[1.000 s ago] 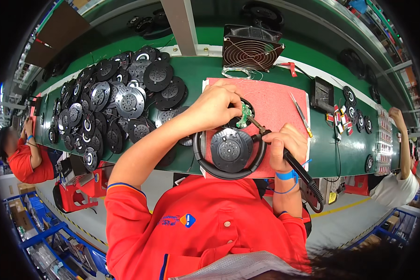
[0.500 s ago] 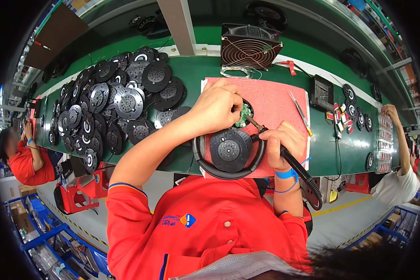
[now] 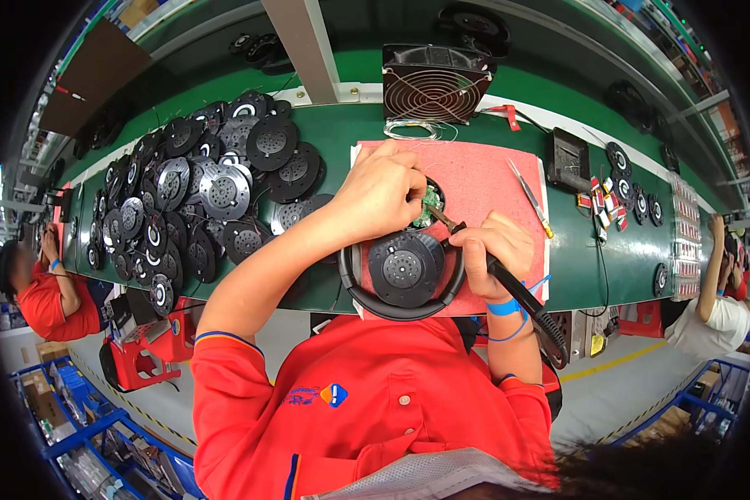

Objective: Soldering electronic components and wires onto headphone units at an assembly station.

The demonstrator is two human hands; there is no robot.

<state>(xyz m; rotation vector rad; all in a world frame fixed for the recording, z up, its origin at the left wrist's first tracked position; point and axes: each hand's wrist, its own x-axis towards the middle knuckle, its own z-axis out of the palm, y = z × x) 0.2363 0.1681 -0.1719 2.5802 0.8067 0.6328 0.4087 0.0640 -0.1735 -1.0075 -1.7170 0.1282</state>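
A round black fan assembly (image 3: pixel 404 271) lies on a pink mat (image 3: pixel 483 179) on the green bench. A small green circuit board (image 3: pixel 427 205) sits at its upper edge. My left hand (image 3: pixel 381 193) rests over the board, fingers curled on it. My right hand (image 3: pixel 496 254) grips a black soldering iron (image 3: pixel 508 283), its tip touching the board; the cable runs down past my wrist.
A pile of several black and silver fan discs (image 3: pixel 208 196) covers the bench at left. A square caged fan (image 3: pixel 431 83) stands behind the mat. Tweezers (image 3: pixel 529 196), a black box (image 3: pixel 567 160) and small parts (image 3: pixel 608 200) lie at right. Other people work at far left (image 3: pixel 46 287) and far right (image 3: pixel 712 292).
Both hands stay at the board; the left hand has shifted very slightly. The person at far right has moved an arm.
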